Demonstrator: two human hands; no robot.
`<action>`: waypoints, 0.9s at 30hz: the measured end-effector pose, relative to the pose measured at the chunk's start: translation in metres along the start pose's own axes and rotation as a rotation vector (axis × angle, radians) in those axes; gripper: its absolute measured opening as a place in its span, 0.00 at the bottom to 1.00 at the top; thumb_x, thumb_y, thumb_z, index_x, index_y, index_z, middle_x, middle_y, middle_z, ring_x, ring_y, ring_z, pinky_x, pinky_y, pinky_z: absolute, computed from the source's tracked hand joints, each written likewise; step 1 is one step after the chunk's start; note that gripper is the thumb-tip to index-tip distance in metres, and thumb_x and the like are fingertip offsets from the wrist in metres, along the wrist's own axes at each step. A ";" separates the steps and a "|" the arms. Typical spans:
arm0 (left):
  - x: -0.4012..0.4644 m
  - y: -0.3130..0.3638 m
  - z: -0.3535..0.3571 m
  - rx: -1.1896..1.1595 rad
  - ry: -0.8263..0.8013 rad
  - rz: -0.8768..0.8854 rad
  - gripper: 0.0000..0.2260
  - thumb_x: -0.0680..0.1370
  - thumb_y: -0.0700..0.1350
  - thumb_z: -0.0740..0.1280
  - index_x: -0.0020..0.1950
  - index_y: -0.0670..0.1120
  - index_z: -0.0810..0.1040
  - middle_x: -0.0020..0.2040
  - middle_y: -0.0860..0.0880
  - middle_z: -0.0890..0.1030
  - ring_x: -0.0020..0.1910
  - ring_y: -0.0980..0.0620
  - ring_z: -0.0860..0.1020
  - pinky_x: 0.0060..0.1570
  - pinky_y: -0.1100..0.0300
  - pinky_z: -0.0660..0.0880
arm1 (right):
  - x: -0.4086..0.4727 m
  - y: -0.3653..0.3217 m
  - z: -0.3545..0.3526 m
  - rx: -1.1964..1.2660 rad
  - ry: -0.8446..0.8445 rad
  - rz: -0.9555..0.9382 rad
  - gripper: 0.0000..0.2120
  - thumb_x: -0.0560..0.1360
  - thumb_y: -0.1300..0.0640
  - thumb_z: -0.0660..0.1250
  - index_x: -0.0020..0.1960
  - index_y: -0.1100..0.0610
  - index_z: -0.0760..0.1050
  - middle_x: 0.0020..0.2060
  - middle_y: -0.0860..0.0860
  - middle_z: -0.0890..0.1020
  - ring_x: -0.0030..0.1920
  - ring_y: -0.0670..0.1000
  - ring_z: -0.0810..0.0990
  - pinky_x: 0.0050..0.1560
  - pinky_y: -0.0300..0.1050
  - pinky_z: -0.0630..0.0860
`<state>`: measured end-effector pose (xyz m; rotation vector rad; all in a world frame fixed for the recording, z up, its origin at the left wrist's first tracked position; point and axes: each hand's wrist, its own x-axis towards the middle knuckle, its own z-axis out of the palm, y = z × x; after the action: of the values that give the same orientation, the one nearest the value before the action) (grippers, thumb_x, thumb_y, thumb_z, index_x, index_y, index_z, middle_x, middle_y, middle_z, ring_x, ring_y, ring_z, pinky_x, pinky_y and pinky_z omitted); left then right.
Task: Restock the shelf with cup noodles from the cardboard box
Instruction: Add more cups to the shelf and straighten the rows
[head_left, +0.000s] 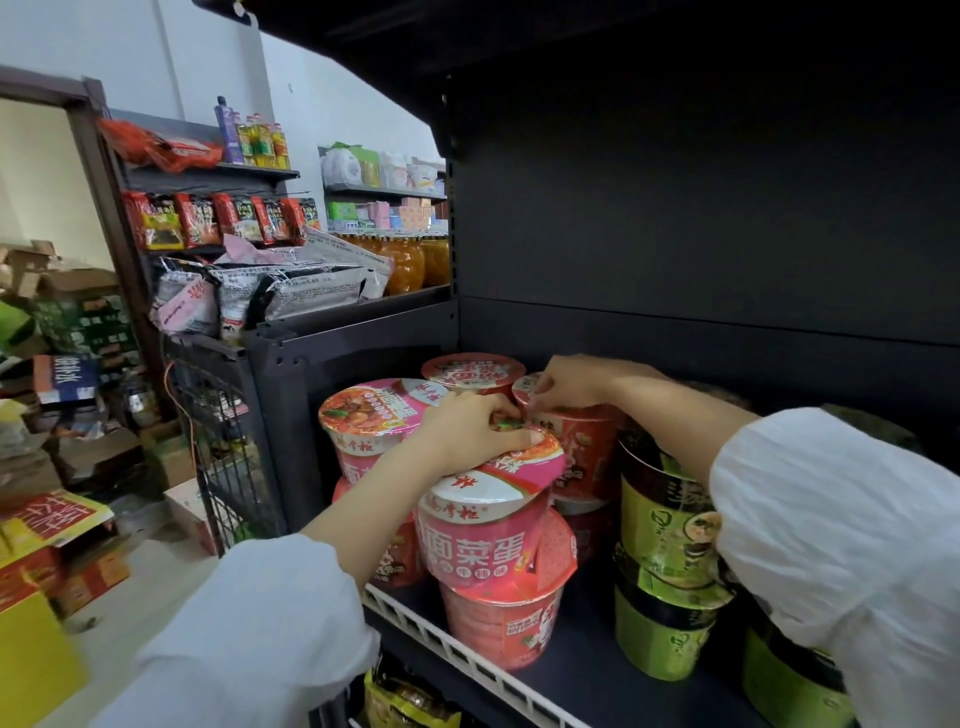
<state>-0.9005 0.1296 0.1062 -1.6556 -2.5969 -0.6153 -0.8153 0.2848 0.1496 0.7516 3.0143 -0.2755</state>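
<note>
The tilted pink cup noodle (488, 519) is held by its lid in the left hand (467, 431), stacked on a red cup (501, 623) on the shelf (597, 670). Just behind that grip, another red cup (582, 447) is pinched at its rim by the right hand (571, 382). Green cups (665, 525) are crowded right of both grips, a pink cup (374, 421) left.

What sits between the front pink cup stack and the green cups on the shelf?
Head view: only bare dark shelf floor between the pink stack and green cups.
</note>
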 end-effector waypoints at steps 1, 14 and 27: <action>0.000 0.000 0.000 -0.004 0.000 -0.006 0.27 0.71 0.68 0.63 0.63 0.54 0.75 0.61 0.49 0.78 0.62 0.47 0.73 0.59 0.47 0.72 | -0.004 0.002 -0.005 -0.005 -0.041 -0.018 0.14 0.73 0.42 0.67 0.51 0.49 0.82 0.50 0.48 0.82 0.48 0.50 0.80 0.47 0.45 0.75; -0.013 0.014 -0.010 -0.082 0.029 -0.045 0.26 0.73 0.60 0.68 0.67 0.48 0.73 0.64 0.48 0.77 0.62 0.49 0.75 0.59 0.59 0.72 | -0.023 0.003 -0.003 -0.035 -0.041 -0.047 0.08 0.76 0.49 0.64 0.53 0.48 0.79 0.52 0.47 0.81 0.53 0.52 0.79 0.50 0.45 0.75; -0.091 -0.011 -0.033 -0.162 0.057 0.070 0.16 0.78 0.36 0.58 0.63 0.47 0.77 0.65 0.49 0.76 0.65 0.51 0.72 0.63 0.60 0.67 | -0.128 -0.073 0.049 0.159 0.402 -0.096 0.17 0.76 0.65 0.57 0.62 0.63 0.75 0.60 0.58 0.78 0.62 0.57 0.75 0.63 0.49 0.72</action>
<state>-0.8762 0.0358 0.1142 -1.7352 -2.4972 -0.8768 -0.7373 0.1533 0.1218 0.7539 3.4480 -0.4176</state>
